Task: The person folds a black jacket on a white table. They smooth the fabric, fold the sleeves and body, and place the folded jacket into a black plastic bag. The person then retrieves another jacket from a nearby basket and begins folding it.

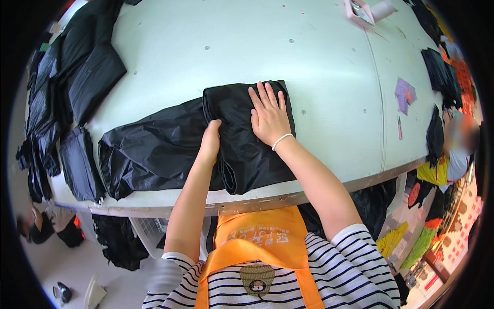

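A black garment [149, 147] of thin, slightly shiny fabric lies across the table [247, 46] in front of me. Its right part is folded over into a thick layered bundle, while the left part stretches out flat and wrinkled. My left hand [210, 140] grips the bundle's left edge; the thumb shows on top and the other fingers are hidden in the fold. My right hand [270, 116], with a beaded bracelet at the wrist, lies flat on top of the bundle, fingers stretched out and holding nothing.
Black garments [92, 77] are heaped along the table's left side, with a folded one [81, 165] near the front edge. At the right lie a purple scrap [405, 95], a small pink tool [400, 129] and more dark garments [441, 74]. A pink box [359, 14] stands far back. Another person [460, 139] is at the right.
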A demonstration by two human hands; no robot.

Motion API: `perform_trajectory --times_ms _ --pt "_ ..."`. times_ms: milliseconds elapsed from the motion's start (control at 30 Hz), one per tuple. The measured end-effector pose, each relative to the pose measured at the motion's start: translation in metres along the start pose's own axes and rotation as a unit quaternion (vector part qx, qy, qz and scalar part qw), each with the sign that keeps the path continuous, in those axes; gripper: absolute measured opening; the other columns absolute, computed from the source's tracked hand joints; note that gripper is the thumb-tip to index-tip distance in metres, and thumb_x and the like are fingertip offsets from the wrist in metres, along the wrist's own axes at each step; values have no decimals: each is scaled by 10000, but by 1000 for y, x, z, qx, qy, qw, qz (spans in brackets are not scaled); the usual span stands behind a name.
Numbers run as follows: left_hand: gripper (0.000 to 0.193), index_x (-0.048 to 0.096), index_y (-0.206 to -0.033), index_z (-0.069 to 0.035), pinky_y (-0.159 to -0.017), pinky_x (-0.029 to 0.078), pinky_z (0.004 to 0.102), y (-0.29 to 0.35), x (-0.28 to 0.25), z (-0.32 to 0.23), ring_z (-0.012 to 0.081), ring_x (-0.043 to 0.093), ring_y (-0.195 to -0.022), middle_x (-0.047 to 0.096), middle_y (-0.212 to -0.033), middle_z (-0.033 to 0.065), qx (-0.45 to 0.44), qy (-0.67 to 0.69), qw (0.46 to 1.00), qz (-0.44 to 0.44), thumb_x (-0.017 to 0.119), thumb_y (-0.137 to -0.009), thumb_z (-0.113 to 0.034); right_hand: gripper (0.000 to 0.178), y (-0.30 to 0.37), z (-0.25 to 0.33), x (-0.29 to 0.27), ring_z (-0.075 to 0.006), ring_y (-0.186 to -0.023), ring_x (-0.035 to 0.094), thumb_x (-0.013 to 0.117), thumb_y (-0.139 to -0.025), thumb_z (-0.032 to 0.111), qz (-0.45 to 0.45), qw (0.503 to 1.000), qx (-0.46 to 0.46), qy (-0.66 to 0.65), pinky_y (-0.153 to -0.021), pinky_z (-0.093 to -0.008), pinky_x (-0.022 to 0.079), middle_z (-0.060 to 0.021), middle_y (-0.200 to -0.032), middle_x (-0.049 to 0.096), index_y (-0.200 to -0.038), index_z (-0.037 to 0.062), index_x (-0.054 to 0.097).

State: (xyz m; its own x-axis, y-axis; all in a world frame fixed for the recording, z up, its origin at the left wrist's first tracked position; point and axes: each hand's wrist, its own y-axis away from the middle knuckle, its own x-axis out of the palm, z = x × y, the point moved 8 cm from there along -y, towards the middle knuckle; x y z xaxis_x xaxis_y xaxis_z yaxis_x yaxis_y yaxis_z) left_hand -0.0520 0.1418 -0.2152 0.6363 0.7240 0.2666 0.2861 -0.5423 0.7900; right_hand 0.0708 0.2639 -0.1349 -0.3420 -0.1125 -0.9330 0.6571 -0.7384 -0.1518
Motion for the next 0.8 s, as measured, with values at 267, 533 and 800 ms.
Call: perform_trajectory --times_ms 267,533,800 --pt "840 446 -1380 -198 -1106 149 574 86 23 -45 326 227 -1392 299 -1505 54 421 -749 511 -2 704 -668 -561 537 -6 -3 15 -298 -1396 244 475 -898 261 21 1000 -3 -11 -1132 -508 136 -158 -1487 311 -1399 87 394" --pt "842 438 -1382 -200 -1095 191 553 77 4 -47 337 281 -1360 316 -1495 61 458 -700 548 21 690 -677 -582 574 50 38 -21 -363 -1379 247 578 -860 294 126 985 -114 -38 -1098 -542 185 -148 -1498 289 -1399 176 419" --pt "764 441 -1377 -182 -1089 198 571 65 -25 -65 321 268 -1376 344 -1484 37 491 -650 577 66 667 -736 -532 482 -1 80 -28 -355 -1243 414 672 -781 306 260 961 -85 -32 -1051 -492 288 -192 -1350 452 -1220 122 597"
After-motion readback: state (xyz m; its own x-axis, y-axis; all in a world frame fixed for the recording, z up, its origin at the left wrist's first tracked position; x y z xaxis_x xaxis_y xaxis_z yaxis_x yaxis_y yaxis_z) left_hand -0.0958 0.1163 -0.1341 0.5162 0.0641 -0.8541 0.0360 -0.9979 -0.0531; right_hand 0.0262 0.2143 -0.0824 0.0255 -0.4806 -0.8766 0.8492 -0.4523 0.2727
